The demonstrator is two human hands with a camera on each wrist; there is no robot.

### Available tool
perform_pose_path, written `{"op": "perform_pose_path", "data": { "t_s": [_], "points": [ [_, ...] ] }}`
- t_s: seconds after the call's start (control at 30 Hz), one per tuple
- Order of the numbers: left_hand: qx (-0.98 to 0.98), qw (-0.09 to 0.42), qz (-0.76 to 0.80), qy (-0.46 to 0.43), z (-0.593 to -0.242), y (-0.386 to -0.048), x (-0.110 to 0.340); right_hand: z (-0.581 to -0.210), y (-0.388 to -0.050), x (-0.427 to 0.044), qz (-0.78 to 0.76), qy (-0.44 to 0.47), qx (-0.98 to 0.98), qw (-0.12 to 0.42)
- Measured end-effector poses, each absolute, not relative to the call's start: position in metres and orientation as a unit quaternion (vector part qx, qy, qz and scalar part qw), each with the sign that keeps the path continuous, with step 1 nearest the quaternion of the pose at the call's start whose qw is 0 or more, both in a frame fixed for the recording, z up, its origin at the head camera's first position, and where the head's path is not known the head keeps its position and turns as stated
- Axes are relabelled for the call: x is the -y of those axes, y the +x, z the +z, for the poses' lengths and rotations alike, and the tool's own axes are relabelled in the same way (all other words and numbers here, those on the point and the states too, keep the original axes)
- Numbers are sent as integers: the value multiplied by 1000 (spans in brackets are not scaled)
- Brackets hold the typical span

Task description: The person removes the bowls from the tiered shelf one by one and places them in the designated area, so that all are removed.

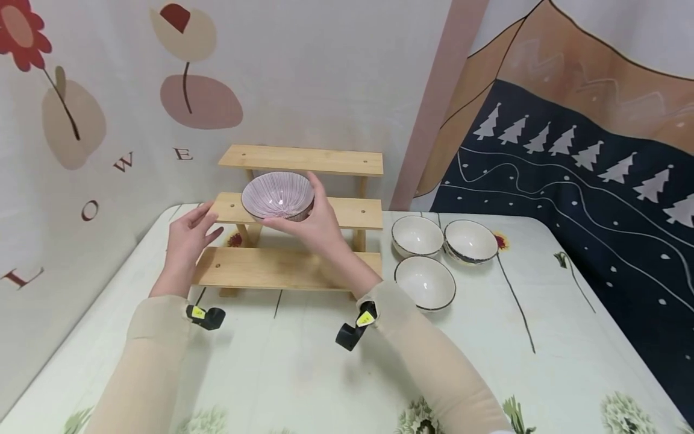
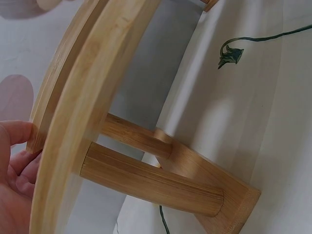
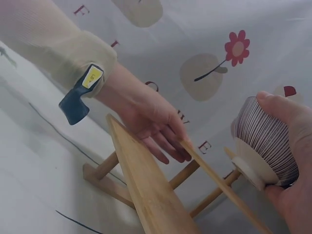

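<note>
A bowl (image 1: 278,194) with thin purple stripes hangs tilted over the middle board of a three-tier wooden shelf (image 1: 287,266), its inside toward the head camera. My right hand (image 1: 320,226) grips it on its right side, fingers at the rim and thumb low. In the right wrist view the bowl's striped outside and pale foot (image 3: 253,171) show, clear of the boards. At the left end of the middle board, my left hand (image 1: 185,241) pinches the corner. The left wrist view shows that hand (image 2: 17,190) with its thumb at the board's end, partly hidden by the lower board.
Three white bowls with dark rims, one front (image 1: 425,283), one back left (image 1: 417,236) and one back right (image 1: 470,241), stand grouped right of the shelf. A flower-printed cloth (image 1: 303,361) covers the table. Printed curtains (image 1: 325,72) hang close behind and to the left.
</note>
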State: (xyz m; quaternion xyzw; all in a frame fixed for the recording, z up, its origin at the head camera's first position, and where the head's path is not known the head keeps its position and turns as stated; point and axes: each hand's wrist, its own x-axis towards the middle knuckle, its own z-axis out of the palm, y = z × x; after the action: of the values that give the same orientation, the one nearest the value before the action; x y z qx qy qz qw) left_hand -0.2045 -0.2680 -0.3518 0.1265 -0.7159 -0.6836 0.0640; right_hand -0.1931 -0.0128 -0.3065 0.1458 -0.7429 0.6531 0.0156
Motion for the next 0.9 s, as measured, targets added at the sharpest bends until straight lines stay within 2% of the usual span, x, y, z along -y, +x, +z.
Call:
{"op": "perform_pose_path", "data": {
  "t_s": [0.9],
  "points": [
    [727, 60, -668, 147, -351, -205, 265, -299, -157, -93, 662, 117, 738, 60]
  ]
}}
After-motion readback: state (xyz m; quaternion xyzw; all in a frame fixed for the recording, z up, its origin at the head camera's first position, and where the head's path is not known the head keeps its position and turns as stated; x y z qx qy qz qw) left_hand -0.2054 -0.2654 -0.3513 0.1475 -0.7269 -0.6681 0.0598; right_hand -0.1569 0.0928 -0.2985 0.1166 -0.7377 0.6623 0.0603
